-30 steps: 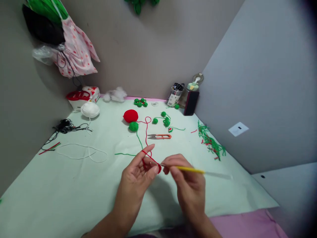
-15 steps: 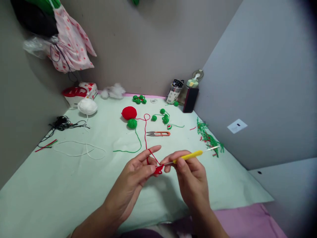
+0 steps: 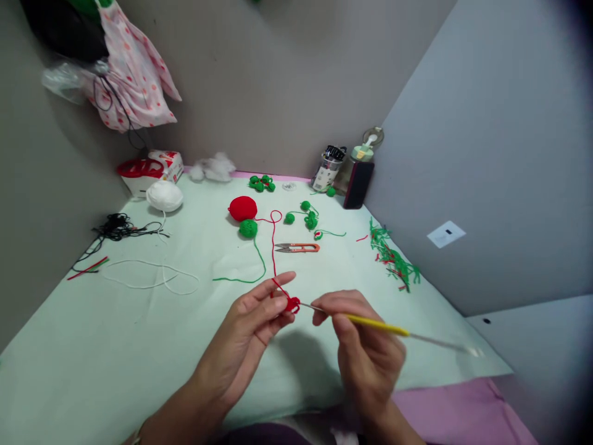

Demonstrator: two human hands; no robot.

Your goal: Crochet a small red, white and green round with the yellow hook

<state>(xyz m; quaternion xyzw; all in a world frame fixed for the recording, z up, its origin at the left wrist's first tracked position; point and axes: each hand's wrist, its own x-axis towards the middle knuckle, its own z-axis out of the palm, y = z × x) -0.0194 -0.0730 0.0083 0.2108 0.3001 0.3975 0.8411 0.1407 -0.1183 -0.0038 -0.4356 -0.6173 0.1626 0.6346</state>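
My left hand pinches a small red crochet piece between thumb and fingers, its index finger stretched out with red yarn running over it. That strand leads back to a red yarn ball on the table. In my right hand is a crochet hook with a yellow grip and metal ends. The hook's near tip reaches the right side of the red piece; whether it sits inside a loop I cannot tell. Its far end is blurred. Thread snips with orange handles lie beyond my hands.
A green yarn ball touches the red one. Small green crocheted balls lie behind the snips. Green and red yarn scraps line the right edge. White yarn and tangled black yarn are left. A phone leans at the back.
The hook has swung from pointing up-right to sloping down-right, as my right hand turned and lowered slightly. The red piece has risen a little in my left hand.
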